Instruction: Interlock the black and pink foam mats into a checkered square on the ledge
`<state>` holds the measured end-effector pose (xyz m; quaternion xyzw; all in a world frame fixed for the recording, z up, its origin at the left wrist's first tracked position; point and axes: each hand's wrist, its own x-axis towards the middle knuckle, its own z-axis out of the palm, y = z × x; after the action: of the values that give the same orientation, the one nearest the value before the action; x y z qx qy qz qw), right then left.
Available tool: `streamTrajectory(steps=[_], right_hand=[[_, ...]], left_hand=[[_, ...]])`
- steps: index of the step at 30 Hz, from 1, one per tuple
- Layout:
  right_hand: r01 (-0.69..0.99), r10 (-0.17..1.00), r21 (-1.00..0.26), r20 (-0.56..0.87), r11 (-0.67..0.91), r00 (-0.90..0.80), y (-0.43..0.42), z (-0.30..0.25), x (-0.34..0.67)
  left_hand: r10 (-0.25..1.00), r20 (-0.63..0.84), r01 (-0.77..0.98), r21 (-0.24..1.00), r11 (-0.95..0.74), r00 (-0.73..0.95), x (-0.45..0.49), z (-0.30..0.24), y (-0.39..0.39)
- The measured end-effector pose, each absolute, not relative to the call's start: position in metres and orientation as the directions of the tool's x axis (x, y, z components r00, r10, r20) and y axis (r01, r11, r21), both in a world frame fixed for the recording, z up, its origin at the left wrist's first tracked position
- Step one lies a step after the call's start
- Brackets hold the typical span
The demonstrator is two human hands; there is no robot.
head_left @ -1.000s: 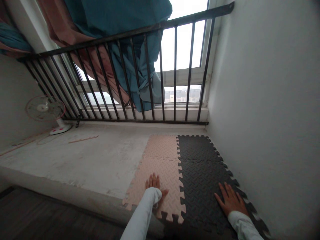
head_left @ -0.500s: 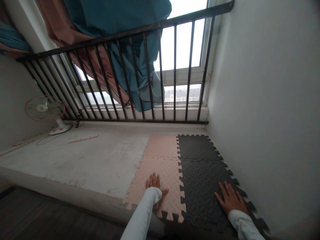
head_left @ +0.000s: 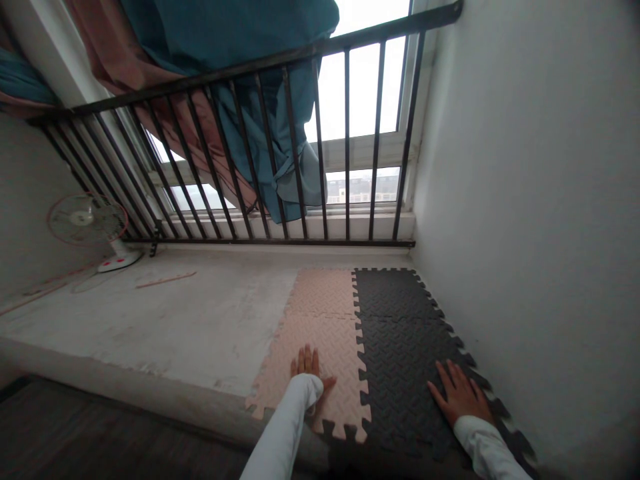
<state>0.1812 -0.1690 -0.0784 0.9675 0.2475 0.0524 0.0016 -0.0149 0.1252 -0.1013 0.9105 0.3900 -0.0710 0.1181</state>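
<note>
Fingers (head_left: 453, 376) outstretched and grasping nothing, left hand (head_left: 307, 367) flat on pink mat (head_left: 343, 373), right hand (head_left: 464, 400) on black mat (head_left: 400, 380) near wall (head_left: 530, 233), seemingly to press both flat against ledge (head_left: 200, 327).

Passable leftward from beige mat (head_left: 330, 333) over platform (head_left: 190, 320), centre left; blocked by railing (head_left: 255, 66) across upper half, wall (head_left: 540, 200) at right.

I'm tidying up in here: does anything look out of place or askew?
A thin strip lies on the ledge, apart from the mats, as if left behind. The curtain hangs bunched and slanting behind the railing instead of straight.
</note>
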Motion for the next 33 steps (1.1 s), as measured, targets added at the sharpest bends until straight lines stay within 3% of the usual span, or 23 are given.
streamTrajectory(steps=[6,12,22,33], right_hand=[[0.460,0.462,0.049,0.089,-0.887,0.882,-0.168,-0.077,0.180],[0.472,0.470,0.017,0.137,-0.881,0.872,-0.168,-0.084,0.182],[0.458,0.457,0.012,0.069,-0.889,0.887,-0.166,-0.076,0.181],[0.466,0.459,-0.030,0.127,-0.884,0.879,-0.166,-0.091,0.188]], left_hand=[[0.683,-0.252,0.728,0.197,-0.657,0.685,-0.035,-0.077,0.086],[0.479,-0.439,0.636,0.350,-0.688,0.760,-0.063,-0.048,0.014],[0.642,-0.485,0.796,0.236,-0.558,0.594,-0.051,-0.021,-0.004],[0.711,-0.405,0.817,0.245,-0.521,0.575,-0.050,0.004,-0.008]])
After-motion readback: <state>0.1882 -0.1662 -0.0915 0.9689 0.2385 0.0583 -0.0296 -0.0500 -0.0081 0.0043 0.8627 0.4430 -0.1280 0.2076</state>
